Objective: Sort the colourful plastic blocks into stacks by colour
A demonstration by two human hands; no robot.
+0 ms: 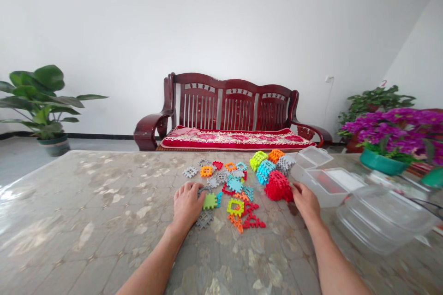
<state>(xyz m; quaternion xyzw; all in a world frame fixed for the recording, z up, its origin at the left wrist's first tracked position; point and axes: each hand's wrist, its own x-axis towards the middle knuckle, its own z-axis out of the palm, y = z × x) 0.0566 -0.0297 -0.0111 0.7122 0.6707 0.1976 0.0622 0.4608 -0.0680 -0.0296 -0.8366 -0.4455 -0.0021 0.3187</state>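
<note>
while i watch from my remote station, the glossy table [76,212] carries a spread of interlocking plastic building pieces [235,184] near its far edge, with clear plastic tubs [380,221] toward its right edge. the left hand [187,205] lies with its fingers together over a grey piece [205,189], and the right hand [306,200] has its fingertips [294,189] against a red block of joined pieces [278,186], though i cannot tell whether either grips. i judge these pieces light and stiff, best taken by their notched edges.
</note>
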